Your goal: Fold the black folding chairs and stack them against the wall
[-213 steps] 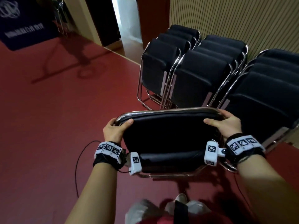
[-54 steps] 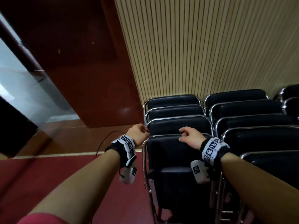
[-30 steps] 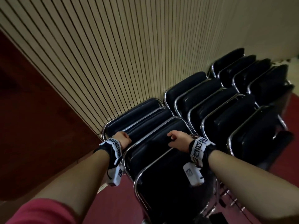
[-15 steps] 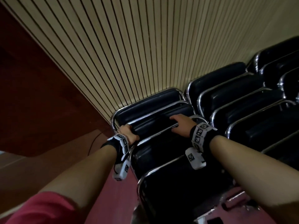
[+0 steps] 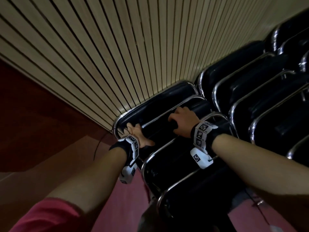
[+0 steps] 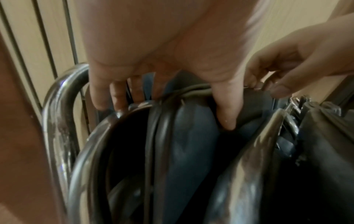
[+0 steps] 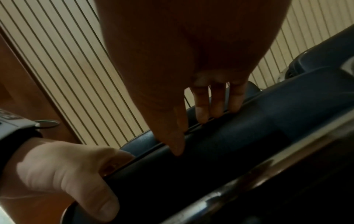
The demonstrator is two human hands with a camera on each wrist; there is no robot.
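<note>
both hands sit on the second folded chair [image 5: 168, 121] from the slatted wall [image 5: 117, 47], in the leftmost stack. the left hand [image 5: 137, 137] hooks fingers over its chrome top edge near the left corner, thumb on the black pad. the right hand [image 5: 181, 122] curls over the same edge farther right. more folded chairs [image 5: 250, 97] crowd the right; open red floor [image 5: 41, 114] lies left.
</note>
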